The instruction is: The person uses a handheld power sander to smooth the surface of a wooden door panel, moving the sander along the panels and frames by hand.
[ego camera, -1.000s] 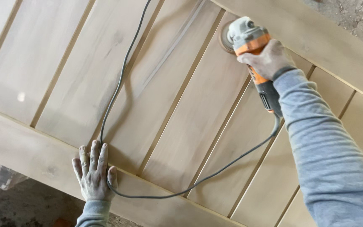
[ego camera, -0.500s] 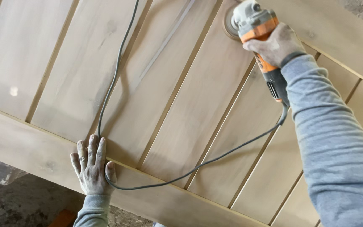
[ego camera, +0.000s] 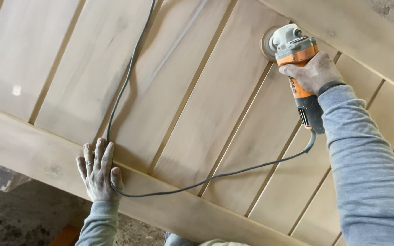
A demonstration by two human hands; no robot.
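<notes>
My right hand (ego camera: 314,72) grips an orange and grey angle grinder (ego camera: 297,68) whose round sanding disc (ego camera: 267,43) rests on a plank of a large pale wooden door panel (ego camera: 206,118). My left hand (ego camera: 97,171) lies flat, fingers spread, on the panel's lower frame rail, dusted with wood powder. The grinder's grey cord (ego camera: 128,77) runs from the tool's tail, loops past my left thumb and climbs up across the planks out of view.
The panel has several planks split by narrow grooves, with a wide rail (ego camera: 361,41) at the upper right. Rough dirty ground (ego camera: 19,214) shows below the panel's lower left edge and at the top right corner.
The grinder and my right hand have shifted right and down along the plank since half a second ago. My left hand stays pressed flat on the rail, and the cord loop has tightened.
</notes>
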